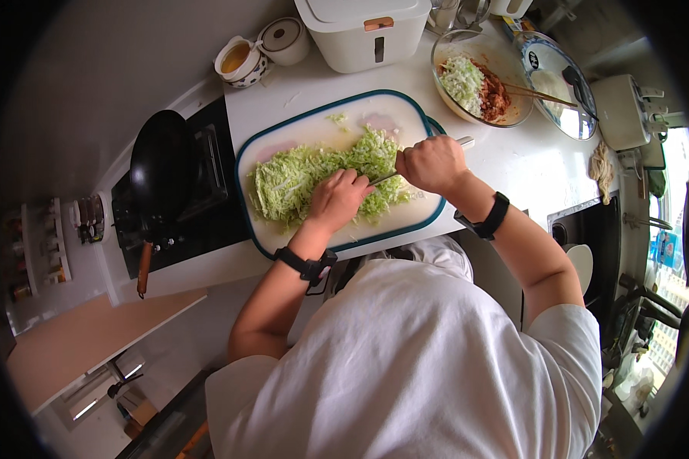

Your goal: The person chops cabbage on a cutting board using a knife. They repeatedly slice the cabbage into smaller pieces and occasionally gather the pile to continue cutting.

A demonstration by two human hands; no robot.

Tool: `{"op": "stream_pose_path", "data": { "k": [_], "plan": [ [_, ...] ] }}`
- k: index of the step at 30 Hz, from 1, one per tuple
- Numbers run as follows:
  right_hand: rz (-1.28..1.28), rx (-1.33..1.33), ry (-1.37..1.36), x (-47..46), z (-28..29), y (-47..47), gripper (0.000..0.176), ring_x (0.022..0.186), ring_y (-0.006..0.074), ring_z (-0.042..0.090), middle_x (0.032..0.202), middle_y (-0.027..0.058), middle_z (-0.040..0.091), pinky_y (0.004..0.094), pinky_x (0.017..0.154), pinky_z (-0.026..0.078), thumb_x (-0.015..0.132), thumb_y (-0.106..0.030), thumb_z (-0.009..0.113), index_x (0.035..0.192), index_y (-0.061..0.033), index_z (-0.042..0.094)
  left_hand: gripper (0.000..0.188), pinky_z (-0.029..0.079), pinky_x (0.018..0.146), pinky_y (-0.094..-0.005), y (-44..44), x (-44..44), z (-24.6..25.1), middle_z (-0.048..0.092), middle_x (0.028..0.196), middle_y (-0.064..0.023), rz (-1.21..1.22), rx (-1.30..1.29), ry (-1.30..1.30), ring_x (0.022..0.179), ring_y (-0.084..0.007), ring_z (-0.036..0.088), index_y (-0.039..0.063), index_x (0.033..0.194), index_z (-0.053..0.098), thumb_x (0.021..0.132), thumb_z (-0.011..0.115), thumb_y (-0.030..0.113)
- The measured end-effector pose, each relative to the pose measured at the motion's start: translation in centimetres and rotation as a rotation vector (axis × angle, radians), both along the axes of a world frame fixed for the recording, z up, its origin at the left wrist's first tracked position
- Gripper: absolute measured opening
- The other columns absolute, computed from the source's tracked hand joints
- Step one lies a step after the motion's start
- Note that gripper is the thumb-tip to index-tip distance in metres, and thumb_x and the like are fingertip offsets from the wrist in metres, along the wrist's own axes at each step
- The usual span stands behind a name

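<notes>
A white cutting board with a dark teal rim lies before me on the counter. Across it spreads a heap of finely chopped green cabbage, with coarser shreds towards the left. My right hand is closed around a kitchen knife, whose light handle end sticks out on the far side of the fist. The narrow spine of the blade shows between my two hands. Curled fingers of my left hand bear on the blade's other end, over the cabbage. The cutting edge is hidden.
A glass bowl holding reddish minced filling, chopped pale vegetable and chopsticks stands behind right. Beside it is a glass lid. A black pan sits left on the hob. A white bin and two lidded pots stand behind.
</notes>
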State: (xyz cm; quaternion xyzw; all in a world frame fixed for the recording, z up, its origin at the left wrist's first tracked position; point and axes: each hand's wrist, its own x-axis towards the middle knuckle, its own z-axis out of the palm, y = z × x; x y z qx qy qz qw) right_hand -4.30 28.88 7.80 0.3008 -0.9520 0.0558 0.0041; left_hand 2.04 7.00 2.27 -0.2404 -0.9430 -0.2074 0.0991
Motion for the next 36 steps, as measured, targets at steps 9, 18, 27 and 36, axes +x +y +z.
{"op": "stream_pose_path", "data": {
  "k": [9,18,27,36],
  "plan": [
    [-0.152,-0.164,-0.030,-0.5,-6.5,2.4,0.045,0.058,0.0330,0.065,0.061,0.0125,0.065,0.0441,0.057,0.053,0.094,-0.038,0.046,0.064,-0.0146,0.070,0.022,0.054,0.062,-0.0399,1.6,-1.8,0.4,0.061,0.076,-0.0067,-0.076,-0.126,-0.009,0.078,-0.0257,0.064,0.010,0.078,0.060,0.087,0.067,0.029],
    [-0.059,-0.041,-0.078,2.6,-0.1,1.8,0.047,0.056,0.0314,0.065,0.058,0.0116,0.064,0.0423,0.055,0.053,0.093,-0.038,0.048,0.059,-0.0120,0.068,0.023,0.051,0.058,-0.0386,0.7,2.8,3.9,0.053,0.074,-0.0042,-0.033,-0.081,-0.005,0.073,-0.0238,0.060,0.011,0.074,0.057,0.083,0.072,0.027],
    [0.004,-0.216,0.063,4.8,-6.7,3.2,0.042,0.050,0.0285,0.062,0.052,0.0096,0.060,0.0408,0.050,0.051,0.090,-0.034,0.052,0.056,-0.0120,0.065,0.024,0.052,0.058,-0.0348,2.5,5.7,-1.0,0.051,0.074,-0.0018,0.026,-0.090,0.019,0.076,-0.0205,0.059,0.013,0.074,0.054,0.086,0.068,0.029],
    [-0.097,-0.177,-0.004,4.0,-4.1,4.1,0.038,0.053,0.0309,0.063,0.058,0.0102,0.064,0.0418,0.053,0.051,0.091,-0.031,0.050,0.062,-0.0130,0.065,0.025,0.051,0.059,-0.0354,2.5,2.8,1.6,0.053,0.071,-0.0028,-0.090,-0.128,0.066,0.071,-0.0210,0.059,0.011,0.072,0.056,0.084,0.069,0.029]
  ]
}}
